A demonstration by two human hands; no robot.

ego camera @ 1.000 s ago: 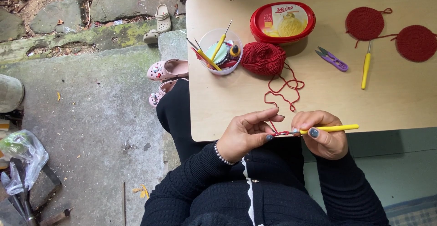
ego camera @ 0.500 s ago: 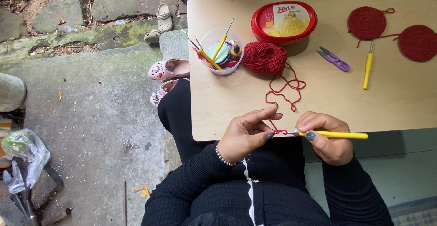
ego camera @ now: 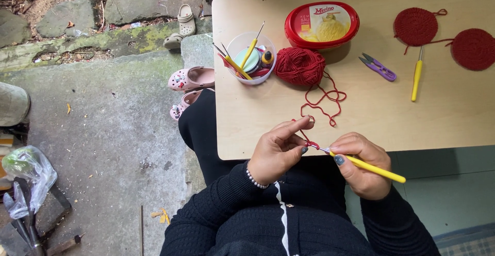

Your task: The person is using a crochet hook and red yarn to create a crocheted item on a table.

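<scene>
Where the two hands meet at the near edge of the tabletop [ego camera: 464,122], a yellow-handled crochet hook [ego camera: 367,166] is held in the right hand [ego camera: 361,166], the grip closed around the handle with thumb and forefinger pinched near the metal tip so that the point can be steered. The first red loops [ego camera: 311,144] are pinched in the left hand [ego camera: 277,152], whose grip is closed on them while the forefinger is raised, seemingly so that the strand is kept taut. From there the red yarn strand [ego camera: 322,98] is led in loose curls across the tabletop to one ball of red yarn [ego camera: 299,66], left free to unwind. Beside the ball one clear cup [ego camera: 251,58] is stood, with several spare hooks kept upright in it; their exact number cannot be told. Behind the ball one red oval tub [ego camera: 322,25] with its lid on is seen. Further right, one pair of purple snips [ego camera: 378,67], one more yellow crochet hook [ego camera: 416,77] and two finished red crocheted rounds [ego camera: 416,26] are laid out within reach.
</scene>
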